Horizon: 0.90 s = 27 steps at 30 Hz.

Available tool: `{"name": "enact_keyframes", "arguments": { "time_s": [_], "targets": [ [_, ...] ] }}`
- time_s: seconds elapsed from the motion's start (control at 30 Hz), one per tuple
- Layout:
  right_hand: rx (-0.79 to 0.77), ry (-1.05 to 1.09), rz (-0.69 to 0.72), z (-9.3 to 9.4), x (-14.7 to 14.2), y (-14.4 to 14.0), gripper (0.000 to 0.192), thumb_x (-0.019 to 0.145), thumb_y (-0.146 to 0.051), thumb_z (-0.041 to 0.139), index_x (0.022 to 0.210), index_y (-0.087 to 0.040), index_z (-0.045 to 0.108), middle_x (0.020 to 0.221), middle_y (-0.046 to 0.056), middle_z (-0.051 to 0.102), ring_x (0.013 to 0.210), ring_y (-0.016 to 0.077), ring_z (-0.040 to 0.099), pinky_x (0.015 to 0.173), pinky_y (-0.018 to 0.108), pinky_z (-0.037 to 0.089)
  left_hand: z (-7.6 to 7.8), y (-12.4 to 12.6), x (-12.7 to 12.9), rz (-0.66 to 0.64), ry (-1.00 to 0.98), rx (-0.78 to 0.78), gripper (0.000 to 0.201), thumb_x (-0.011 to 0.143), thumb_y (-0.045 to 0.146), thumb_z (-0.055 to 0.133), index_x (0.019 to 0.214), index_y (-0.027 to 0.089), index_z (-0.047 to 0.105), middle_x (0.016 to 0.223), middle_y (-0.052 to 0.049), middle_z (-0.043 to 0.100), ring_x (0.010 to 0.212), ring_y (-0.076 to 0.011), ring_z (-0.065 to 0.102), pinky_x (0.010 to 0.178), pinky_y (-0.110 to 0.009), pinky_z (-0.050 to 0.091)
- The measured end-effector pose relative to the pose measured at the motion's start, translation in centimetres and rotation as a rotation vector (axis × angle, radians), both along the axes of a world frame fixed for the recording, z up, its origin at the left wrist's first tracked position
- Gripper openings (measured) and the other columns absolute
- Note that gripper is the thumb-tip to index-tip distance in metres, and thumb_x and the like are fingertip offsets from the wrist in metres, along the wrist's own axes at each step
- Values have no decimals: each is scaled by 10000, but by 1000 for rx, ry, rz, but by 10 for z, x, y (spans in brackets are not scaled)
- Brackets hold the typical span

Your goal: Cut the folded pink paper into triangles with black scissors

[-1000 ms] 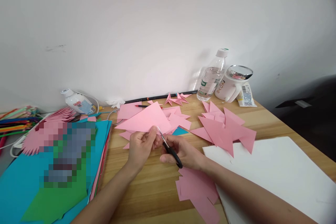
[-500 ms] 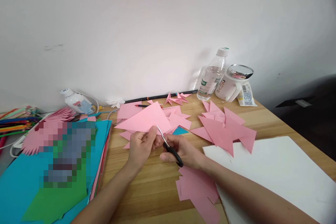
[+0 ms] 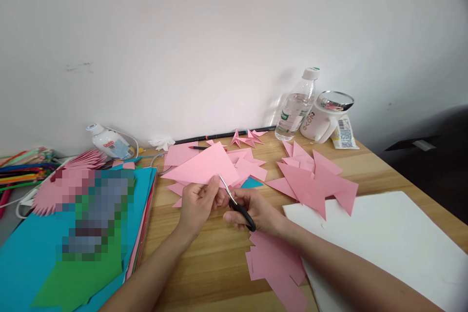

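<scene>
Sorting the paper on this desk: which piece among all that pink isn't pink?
The small teal scrap, half hidden under the pink triangles just beyond the right hand with the scissors.

Two hands: left [image 3: 196, 204], right [image 3: 256, 210]. One pair of scissors [image 3: 237, 205]. One water bottle [image 3: 295, 107], one mug [image 3: 323, 117], one glue bottle [image 3: 107, 141]. One white sheet [image 3: 383, 234]. One bench [image 3: 204, 263]. Pink triangles lie in overlapping heaps; their number cannot be told.
</scene>
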State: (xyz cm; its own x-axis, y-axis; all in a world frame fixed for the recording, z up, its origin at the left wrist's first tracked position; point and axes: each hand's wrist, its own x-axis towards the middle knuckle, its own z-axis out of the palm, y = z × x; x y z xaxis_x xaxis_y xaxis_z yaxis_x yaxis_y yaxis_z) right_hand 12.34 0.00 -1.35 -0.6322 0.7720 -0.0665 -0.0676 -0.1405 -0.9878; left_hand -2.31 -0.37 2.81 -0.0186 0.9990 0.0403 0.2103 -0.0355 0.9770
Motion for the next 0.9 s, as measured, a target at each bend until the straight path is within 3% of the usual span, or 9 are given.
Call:
{"name": "enact_keyframes", "arguments": {
  "time_s": [0.27,0.6,0.9],
  "targets": [
    [-35,-26,-19,1,0,0,407,593,-476,717,708,-155,495,516,-51,509,406,66,438,371,177,328,-1,4,-6,73,2,48,407,769,367,505,430,140,507,398,-4,514,361,-81,451,389,-196,379],
    [14,68,0,4,-1,1,447,554,-447,752,752,-159,472,675,-33,461,594,86,388,512,202,316,-13,2,-4,17,-100,-48,385,741,395,550,463,130,524,453,-20,535,431,-106,516,380,-190,382],
    [-8,66,-3,7,-1,0,437,560,-457,742,764,-159,497,630,-47,470,535,75,393,476,200,312,-12,3,-4,27,-83,-55,399,732,407,549,444,132,520,427,-17,528,403,-104,499,376,-194,379]
  ]
}}
